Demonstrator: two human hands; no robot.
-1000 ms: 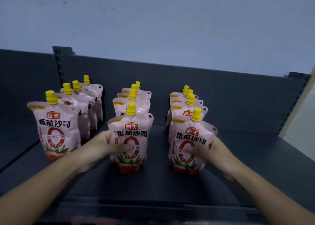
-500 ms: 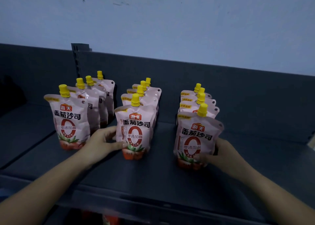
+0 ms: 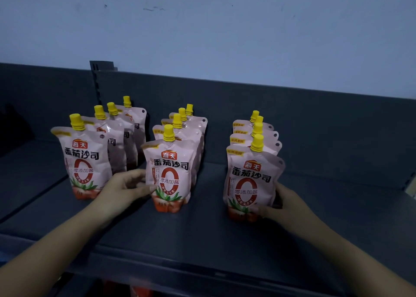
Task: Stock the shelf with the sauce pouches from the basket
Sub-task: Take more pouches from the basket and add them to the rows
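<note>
Three rows of pink sauce pouches with yellow caps stand upright on the dark grey shelf (image 3: 202, 233). My left hand (image 3: 122, 189) grips the left side of the front pouch of the middle row (image 3: 170, 172), thumb on its face. My right hand (image 3: 284, 203) holds the lower right side of the front pouch of the right row (image 3: 249, 181). The front pouch of the left row (image 3: 82, 159) stands free, just left of my left hand. The basket is out of view.
A dark back panel (image 3: 315, 125) with a slotted upright (image 3: 97, 82) closes the rear of the shelf. A seam at the left separates a neighbouring shelf board (image 3: 24, 175). Red packaging (image 3: 139, 291) shows below the front lip. Bare shelf surface lies right of the right row.
The view has shifted, so the pouches sit further right and lower in frame. Both hands stay on the same front pouches, with the right hand lower on its pouch.
</note>
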